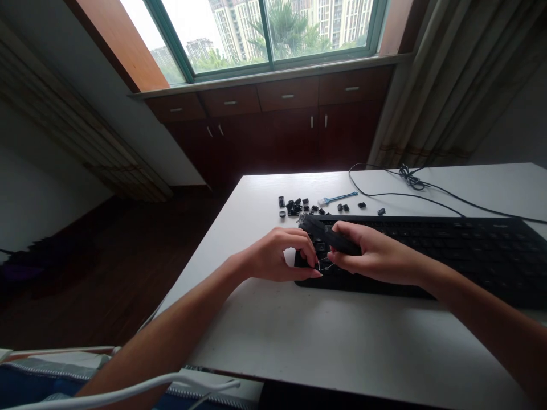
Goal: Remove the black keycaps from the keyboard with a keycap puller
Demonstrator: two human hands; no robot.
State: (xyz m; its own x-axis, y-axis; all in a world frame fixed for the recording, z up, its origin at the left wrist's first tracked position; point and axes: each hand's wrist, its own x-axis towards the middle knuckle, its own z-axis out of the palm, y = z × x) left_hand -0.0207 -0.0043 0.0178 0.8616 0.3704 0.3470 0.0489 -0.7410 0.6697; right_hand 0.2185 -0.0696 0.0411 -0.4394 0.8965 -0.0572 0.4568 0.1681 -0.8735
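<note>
Your right hand (376, 256) grips a long black bar-shaped piece (327, 234) — it looks like a wide keycap, slim and matt — with the fingers clenched round its near end, so that it slants up and away to the left over the left end of the black keyboard (448, 250). Your left hand (277, 256) meets it from the other side, the fingers pinched together at a thin wire clip (325, 265) that shows pale between your two hands, just below the bar. Whether the clip is fastened to the bar cannot be told; it is too small.

The keyboard lies flat on the white worktop (325, 336), running off to the right, its keys dark and hard to tell apart in the dim light. Behind its left end, a scatter of loose black keycaps (297, 206) sits on the worktop, and just to their right lies a small blue tool (337, 199) with a pale head. A black cable (405, 182) loops across the far side of the worktop — it trails off to the right edge.
</note>
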